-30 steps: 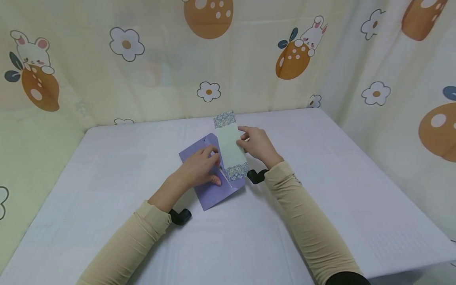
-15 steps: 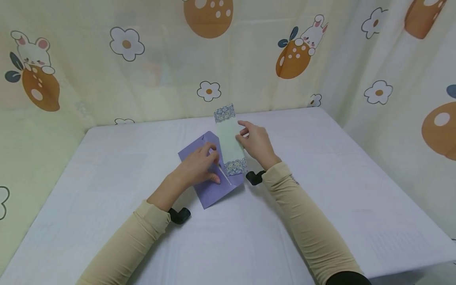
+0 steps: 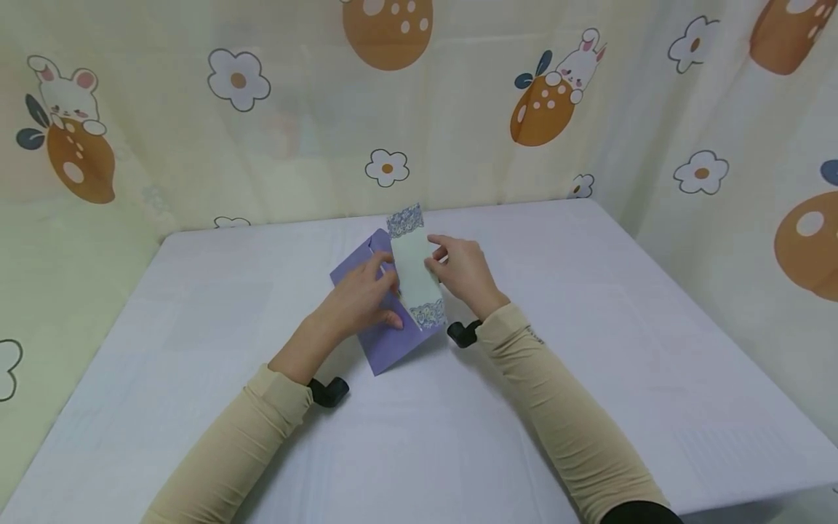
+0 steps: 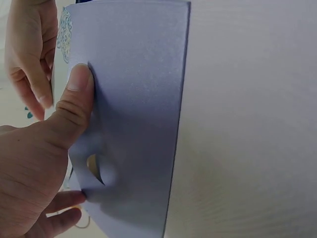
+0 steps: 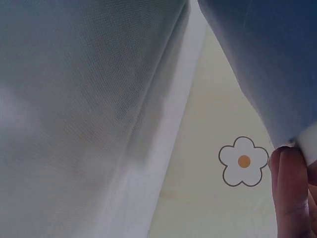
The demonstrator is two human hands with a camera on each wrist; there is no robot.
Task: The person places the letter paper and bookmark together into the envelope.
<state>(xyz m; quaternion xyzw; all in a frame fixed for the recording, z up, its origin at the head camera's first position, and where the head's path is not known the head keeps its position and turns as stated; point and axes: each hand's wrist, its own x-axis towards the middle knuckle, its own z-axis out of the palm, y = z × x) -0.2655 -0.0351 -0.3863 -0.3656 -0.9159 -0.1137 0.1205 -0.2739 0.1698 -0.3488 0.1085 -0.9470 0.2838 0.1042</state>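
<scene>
A purple envelope (image 3: 393, 348) is held tilted above the table by my left hand (image 3: 356, 302). In the left wrist view the thumb (image 4: 74, 94) presses the near face of the envelope (image 4: 138, 99), and other fingertips show at its edge. My right hand (image 3: 466, 273) pinches the right edge of a pale green card (image 3: 414, 266), which has blue floral lace bands at both ends. The card's lower band meets the envelope's right edge; how much of it is inside is hard to tell. In the right wrist view a fingertip (image 5: 292, 173) touches the corner of the bluish sheet.
A table with a white cloth (image 3: 229, 437) lies under both hands. Behind it hangs a cream curtain (image 3: 458, 145) printed with rabbits, orange fruit and flowers. Dark wrist-camera mounts (image 3: 329, 393) stick out from both cuffs.
The card first rose a little, then came down and left toward the envelope's edge, carried by my right hand. The envelope has tilted up slightly in my left hand.
</scene>
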